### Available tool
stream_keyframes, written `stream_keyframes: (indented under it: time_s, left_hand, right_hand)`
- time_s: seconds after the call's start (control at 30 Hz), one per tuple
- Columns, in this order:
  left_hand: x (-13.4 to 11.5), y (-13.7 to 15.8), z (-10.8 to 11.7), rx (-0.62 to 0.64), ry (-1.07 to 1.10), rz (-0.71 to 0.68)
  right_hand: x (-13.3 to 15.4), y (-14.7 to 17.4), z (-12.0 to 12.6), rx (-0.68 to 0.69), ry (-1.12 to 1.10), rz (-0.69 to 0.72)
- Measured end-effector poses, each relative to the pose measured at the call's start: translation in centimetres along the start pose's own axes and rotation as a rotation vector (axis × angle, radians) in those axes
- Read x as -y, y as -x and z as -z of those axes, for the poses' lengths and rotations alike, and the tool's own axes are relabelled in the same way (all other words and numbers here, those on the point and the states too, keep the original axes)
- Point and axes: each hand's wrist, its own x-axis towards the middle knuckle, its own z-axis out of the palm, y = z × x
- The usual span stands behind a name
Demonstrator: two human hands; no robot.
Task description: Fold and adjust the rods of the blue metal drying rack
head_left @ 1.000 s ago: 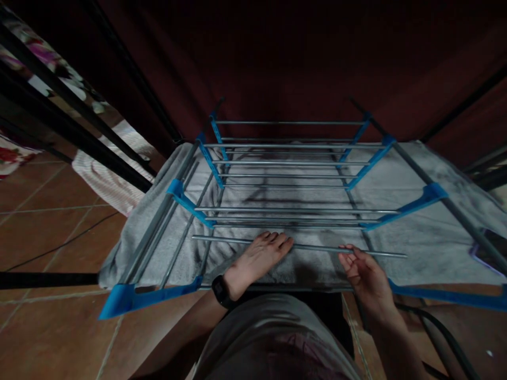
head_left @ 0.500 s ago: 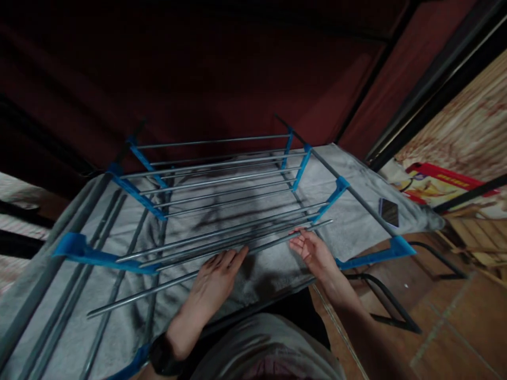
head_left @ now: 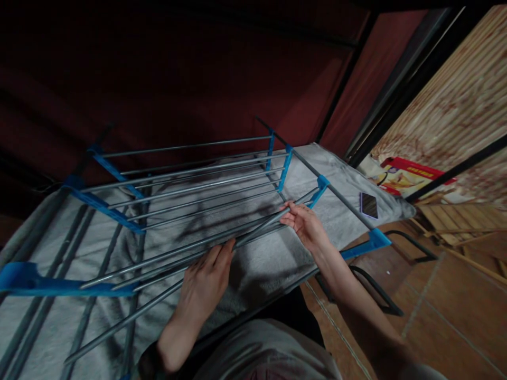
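Note:
A loose grey metal tube (head_left: 130, 315) runs slantwise across the front of a rack made of similar tubes and blue plastic brackets. My left hand (head_left: 209, 274) is closed over its middle, palm down. Higher up the same tube, my right hand (head_left: 303, 221) pinches it between thumb and fingers. The tube's far end lies close to the blue bracket (head_left: 315, 196) on the right side, but I cannot tell whether they touch. Its near end sticks out over the bed cover at lower left. Behind my hands, several fixed tubes (head_left: 186, 195) span the rack between the left and right brackets.
The rack lies on a grey blanket (head_left: 332, 221). A phone (head_left: 368, 205) rests on the blanket at right, near a red and yellow box (head_left: 412, 177). Black metal posts (head_left: 412, 79) and a wooden slatted piece (head_left: 463, 221) stand to the right. Tiled floor (head_left: 443, 311) shows below.
The tube has tilted, its right end rising toward the right bracket and its left end dropping. My right hand has moved up with it. The camera view has shifted to the right.

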Motion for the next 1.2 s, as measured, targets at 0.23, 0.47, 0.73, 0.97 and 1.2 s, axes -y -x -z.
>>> stream_keyframes:
  time_s: [0.23,0.47,0.73,0.97,1.2]
  left_hand:
    - [-0.2,-1.1,-0.4,-0.012,-0.011,-0.007]
    - [0.1,-1.2,-1.1,-0.021,0.007,-0.020]
    - [-0.1,-1.9,-1.1,0.006,-0.010,-0.004]
    - [0.2,-2.3,-1.2,-0.012,-0.004,-0.024]
    - [0.5,-2.7,-0.8,-0.037,-0.014,-0.045]
  right_hand:
    - [0.4,-0.6,0.7,-0.014,-0.001,0.015]
    - [0.4,-0.7,1.0,-0.020,-0.006,0.002]
    - [0.7,-1.3,1.5,-0.024,-0.008,0.006]
    - [0.7,-1.3,1.7,-0.026,0.001,0.008]
    - [0.8,-1.2,1.6,-0.047,-0.009,0.015]
